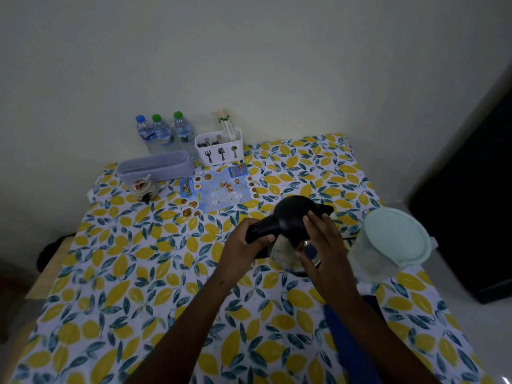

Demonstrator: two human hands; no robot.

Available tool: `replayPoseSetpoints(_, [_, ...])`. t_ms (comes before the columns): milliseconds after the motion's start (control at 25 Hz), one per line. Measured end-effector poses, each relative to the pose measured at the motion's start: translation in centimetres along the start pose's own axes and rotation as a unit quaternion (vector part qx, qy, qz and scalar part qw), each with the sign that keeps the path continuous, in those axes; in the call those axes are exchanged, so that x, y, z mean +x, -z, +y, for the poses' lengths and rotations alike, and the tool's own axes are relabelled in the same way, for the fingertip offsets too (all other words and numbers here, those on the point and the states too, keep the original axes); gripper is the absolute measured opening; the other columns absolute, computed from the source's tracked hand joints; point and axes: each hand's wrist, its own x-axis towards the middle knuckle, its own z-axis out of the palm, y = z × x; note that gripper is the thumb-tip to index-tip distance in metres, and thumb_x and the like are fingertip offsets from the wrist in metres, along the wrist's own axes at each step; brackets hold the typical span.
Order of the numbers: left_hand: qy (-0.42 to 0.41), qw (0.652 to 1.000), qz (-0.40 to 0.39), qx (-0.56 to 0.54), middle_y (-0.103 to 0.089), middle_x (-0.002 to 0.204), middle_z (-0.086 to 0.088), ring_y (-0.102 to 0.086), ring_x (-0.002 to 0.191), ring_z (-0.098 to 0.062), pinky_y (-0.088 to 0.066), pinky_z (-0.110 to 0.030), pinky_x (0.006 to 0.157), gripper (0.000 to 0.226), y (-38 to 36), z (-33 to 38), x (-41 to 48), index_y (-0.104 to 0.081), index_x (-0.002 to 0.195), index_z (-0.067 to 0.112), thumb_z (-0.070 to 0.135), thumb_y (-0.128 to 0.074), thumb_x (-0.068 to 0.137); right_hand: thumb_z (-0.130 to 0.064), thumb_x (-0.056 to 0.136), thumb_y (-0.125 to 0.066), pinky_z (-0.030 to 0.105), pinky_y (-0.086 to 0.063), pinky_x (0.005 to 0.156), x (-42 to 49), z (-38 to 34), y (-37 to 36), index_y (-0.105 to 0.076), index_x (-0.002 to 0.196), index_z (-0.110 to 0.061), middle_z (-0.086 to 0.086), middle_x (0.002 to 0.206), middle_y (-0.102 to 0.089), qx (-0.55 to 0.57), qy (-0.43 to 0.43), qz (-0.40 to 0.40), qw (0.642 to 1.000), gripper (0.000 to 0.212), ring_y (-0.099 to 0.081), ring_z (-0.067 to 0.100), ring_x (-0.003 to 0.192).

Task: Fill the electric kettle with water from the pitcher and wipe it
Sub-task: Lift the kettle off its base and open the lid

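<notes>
The kettle stood on the table, right of centre, on a cloth printed with yellow lemons and blue-green leaves. Its black lid faced the camera, its spout pointed away to the right, and its glass body showed below the lid. The left hand was wrapped around the black handle, which stuck out to the left of the kettle, fingers curled over it. The right hand lay against the kettle's right side, fingertips resting on the lid's edge near the spout and thumb down along the glass; it pressed against the kettle rather than closing fully around it. Just beside the kettle, to the right and near the table's edge, stood the pitcher, clear-walled with a pale green lid on top. A blue cloth lay on the table below the right forearm, partly hidden by it. At the far side, against the wall, three bottles stood in a row, one with a blue cap and two with green. Right of them was a white caddy holding chopsticks and cutlery. In front of the bottles lay a long lilac box, with a small jar just before it. A menu lay flat between the caddy and the kettle.
</notes>
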Motion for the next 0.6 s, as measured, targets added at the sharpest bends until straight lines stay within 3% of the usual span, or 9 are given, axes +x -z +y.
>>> replayPoseSetpoints(160, [0.005,0.999,0.007,0.035,-0.063,0.098,0.002,-0.061,0.083,-0.004,-0.048,-0.02,0.07,0.032,4.3,-2.2,-4.2,-0.058,0.105,0.024,0.046,-0.065,0.082,-0.028,0.087,-0.066,0.031,-0.025,0.113,-2.9,-3.1,-1.4,-0.013,0.15,-0.029,-0.018,0.158,-0.009,0.028,0.008,-0.068,0.997,0.082,-0.009,0.009,0.146])
replayPoseSetpoints(280, [0.033,0.999,0.007,0.037,-0.065,0.098,0.003,-0.063,0.086,-0.006,-0.049,-0.032,0.076,0.04,6.2,-4.3,-6.9,-0.059,0.103,0.027,0.055,-0.065,0.075,-0.036,0.088,-0.063,0.035,-0.023,0.115,-5.2,-4.0,-3.2,-0.007,0.15,-0.032,-0.017,0.159,-0.005,0.012,0.022,-0.117,0.993,0.084,-0.004,0.01,0.147])
replayPoseSetpoints(480, [0.04,0.999,-0.005,0.037,-0.066,0.09,0.006,-0.064,0.082,-0.005,-0.048,-0.024,0.072,0.048,7.7,-7.0,-10.2,-0.061,0.103,0.024,0.059,-0.065,0.071,-0.048,0.086,-0.06,0.04,-0.009,0.119,-7.3,-4.8,-5.7,0.001,0.15,-0.031,-0.009,0.16,-0.001,-0.027,0.014,-0.179,0.983,0.09,0.007,0.008,0.146])
replayPoseSetpoints(600, [0.045,0.998,-0.016,0.034,-0.066,0.091,0.003,-0.064,0.083,-0.009,-0.05,-0.037,0.076,0.047,8.1,-8.7,-11.2,-0.061,0.102,0.024,0.06,-0.066,0.072,-0.049,0.085,-0.061,0.04,-0.012,0.119,-8.3,-5.0,-6.5,0.001,0.149,-0.031,-0.01,0.16,0.003,-0.023,0.002,-0.209,0.978,0.091,0.008,0.006,0.145])
